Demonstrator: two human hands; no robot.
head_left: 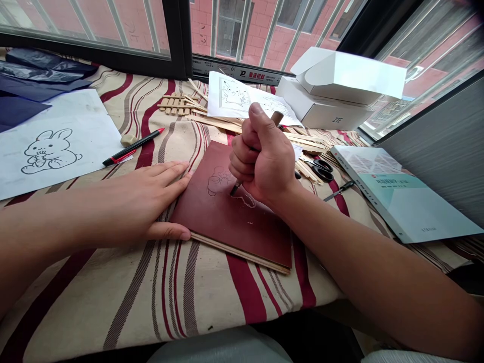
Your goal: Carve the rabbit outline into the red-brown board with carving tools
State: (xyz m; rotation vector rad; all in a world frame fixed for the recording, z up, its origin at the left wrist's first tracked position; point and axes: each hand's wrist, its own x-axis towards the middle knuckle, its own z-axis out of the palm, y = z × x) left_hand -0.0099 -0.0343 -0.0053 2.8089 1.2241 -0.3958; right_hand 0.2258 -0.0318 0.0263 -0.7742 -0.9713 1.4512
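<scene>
A reddish-brown board (pixel 227 237) lies flat at the middle of the cloth, with a dark line drawing and a pale cut outline on its face. My right hand (pixel 262 156) is closed in a fist around a carving tool (pixel 277 118), its wooden handle showing above the fist. The dark lower end of the tool meets the board beside the drawing. At the board's left edge rests my left hand (pixel 162 199), fingers stretched out, fingertips against the edge and thumb by the near corner. The palm side is hidden.
To the left lie a rabbit drawing (pixel 75 176), a pen (pixel 132 146) and dark blue sheets (pixel 34 85). Behind the board are wooden sticks (pixel 212 122), another drawing (pixel 223 101) and a white box (pixel 325 108). On the right are scissors (pixel 321 169), a thin black-handled tool (pixel 346 185) and a book (pixel 419 201).
</scene>
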